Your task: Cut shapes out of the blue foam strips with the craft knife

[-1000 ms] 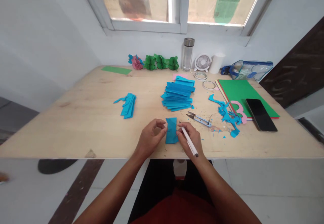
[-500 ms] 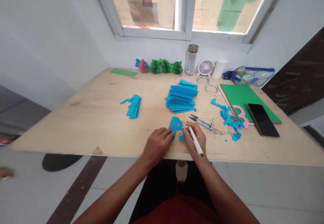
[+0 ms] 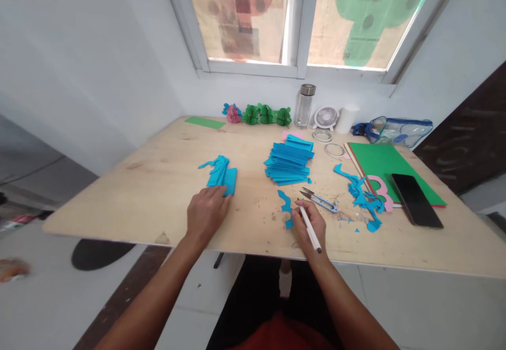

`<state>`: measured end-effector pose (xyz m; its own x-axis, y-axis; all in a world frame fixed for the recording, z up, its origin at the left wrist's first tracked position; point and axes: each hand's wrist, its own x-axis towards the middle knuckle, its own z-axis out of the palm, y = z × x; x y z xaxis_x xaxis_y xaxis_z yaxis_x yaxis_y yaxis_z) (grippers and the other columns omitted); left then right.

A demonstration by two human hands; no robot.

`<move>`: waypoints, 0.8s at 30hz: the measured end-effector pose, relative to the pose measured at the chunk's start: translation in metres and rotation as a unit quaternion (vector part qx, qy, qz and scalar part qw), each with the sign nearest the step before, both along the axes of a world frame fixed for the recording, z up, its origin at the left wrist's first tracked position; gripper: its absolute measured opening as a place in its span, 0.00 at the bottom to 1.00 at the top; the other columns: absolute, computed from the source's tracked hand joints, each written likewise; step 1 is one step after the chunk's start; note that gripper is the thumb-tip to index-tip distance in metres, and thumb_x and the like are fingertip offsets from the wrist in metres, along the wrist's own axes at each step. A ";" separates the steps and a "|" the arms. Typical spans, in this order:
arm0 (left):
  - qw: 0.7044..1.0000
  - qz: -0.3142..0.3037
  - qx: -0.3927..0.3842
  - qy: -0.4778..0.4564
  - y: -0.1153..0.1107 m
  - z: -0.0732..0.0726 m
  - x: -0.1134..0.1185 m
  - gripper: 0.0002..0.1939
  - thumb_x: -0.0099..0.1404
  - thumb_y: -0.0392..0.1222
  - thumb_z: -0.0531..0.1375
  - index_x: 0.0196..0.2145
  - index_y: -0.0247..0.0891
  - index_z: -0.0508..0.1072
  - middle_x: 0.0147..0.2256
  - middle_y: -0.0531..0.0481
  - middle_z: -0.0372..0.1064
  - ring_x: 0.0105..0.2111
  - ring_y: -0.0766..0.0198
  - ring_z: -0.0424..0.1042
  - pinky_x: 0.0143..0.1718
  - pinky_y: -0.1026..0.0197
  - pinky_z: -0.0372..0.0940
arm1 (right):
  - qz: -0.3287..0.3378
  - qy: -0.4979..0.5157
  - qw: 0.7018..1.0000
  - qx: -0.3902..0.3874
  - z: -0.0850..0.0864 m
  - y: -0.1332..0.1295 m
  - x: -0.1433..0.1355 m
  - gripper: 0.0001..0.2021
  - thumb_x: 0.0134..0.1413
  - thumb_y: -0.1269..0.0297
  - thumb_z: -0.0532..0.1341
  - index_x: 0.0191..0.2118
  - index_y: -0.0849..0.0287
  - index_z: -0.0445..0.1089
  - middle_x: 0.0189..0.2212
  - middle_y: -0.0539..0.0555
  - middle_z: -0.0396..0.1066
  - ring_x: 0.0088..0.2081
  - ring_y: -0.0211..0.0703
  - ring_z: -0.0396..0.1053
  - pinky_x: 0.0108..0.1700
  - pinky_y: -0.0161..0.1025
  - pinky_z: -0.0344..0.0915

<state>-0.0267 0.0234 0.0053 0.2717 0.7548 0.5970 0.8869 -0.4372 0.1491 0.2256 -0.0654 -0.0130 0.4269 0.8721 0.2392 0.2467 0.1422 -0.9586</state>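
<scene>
My left hand is at the left-centre of the table, its fingers closed on the lower edge of a blue paper piece. That piece lies against a small pile of blue paper strips, and my fingers hide part of it. In my right hand is a white marker pen, held slantwise with its dark tip pointing up and left. A wavy-edged blue paper scrap lies just left of my right fingers, partly touching them. Thread snips rest on the table beyond this hand.
A large stack of folded blue paper sits mid-table. Blue offcuts, a pink cutout, green sheets and a phone are right. Along the wall stand green paper ornaments, a glass bottle and a fan.
My left hand has moved left, carrying the blue paper piece from beside my right hand to the small pile. The wavy scrap stays by my right hand, which still holds the pen.
</scene>
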 end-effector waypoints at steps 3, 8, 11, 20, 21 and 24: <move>1.000 -0.020 -0.003 0.001 -0.001 -0.002 0.010 0.12 0.69 0.41 0.52 0.43 0.41 0.75 0.42 0.41 0.77 0.45 0.48 0.73 0.43 0.47 0.66 | -0.009 0.003 1.000 0.006 -0.002 0.001 0.000 0.10 0.52 0.61 0.61 0.41 0.57 0.71 0.24 0.47 0.71 0.25 0.39 0.69 0.29 0.35 0.66; 0.995 -0.094 -0.019 0.015 0.007 -0.002 0.047 0.13 0.69 0.40 0.52 0.41 0.40 0.76 0.42 0.43 0.77 0.46 0.50 0.74 0.48 0.47 0.66 | -0.035 0.024 0.999 0.012 -0.003 0.000 -0.001 0.10 0.53 0.60 0.61 0.40 0.57 0.71 0.24 0.47 0.71 0.24 0.38 0.68 0.27 0.35 0.66; 0.992 -0.122 -0.023 0.019 0.022 -0.001 0.075 0.13 0.69 0.39 0.51 0.41 0.40 0.76 0.42 0.43 0.77 0.45 0.51 0.74 0.46 0.50 0.66 | -0.041 0.032 0.999 0.017 -0.001 0.000 -0.003 0.11 0.53 0.60 0.61 0.41 0.58 0.70 0.25 0.48 0.71 0.24 0.39 0.68 0.28 0.35 0.66; 0.993 -0.102 0.016 0.057 0.082 0.010 0.128 0.14 0.72 0.37 0.49 0.47 0.38 0.73 0.44 0.39 0.74 0.47 0.51 0.70 0.46 0.51 0.61 | -0.045 0.035 0.998 0.031 -0.003 -0.002 -0.005 0.09 0.55 0.61 0.61 0.41 0.56 0.72 0.28 0.51 0.74 0.28 0.41 0.72 0.29 0.35 0.69; 0.991 -0.108 0.018 0.071 0.089 0.012 0.132 0.14 0.71 0.37 0.50 0.47 0.38 0.73 0.44 0.39 0.74 0.47 0.51 0.69 0.47 0.50 0.60 | -0.046 0.034 0.998 0.036 -0.003 -0.002 -0.004 0.09 0.55 0.61 0.61 0.41 0.56 0.72 0.28 0.51 0.74 0.28 0.42 0.72 0.29 0.35 0.69; 0.983 -0.141 0.015 0.117 0.110 0.017 0.143 0.12 0.70 0.35 0.51 0.44 0.39 0.74 0.43 0.40 0.74 0.47 0.51 0.69 0.48 0.50 0.58 | -0.047 0.035 0.997 0.046 -0.004 -0.003 -0.004 0.09 0.55 0.61 0.61 0.42 0.56 0.73 0.28 0.51 0.74 0.28 0.42 0.72 0.30 0.35 0.70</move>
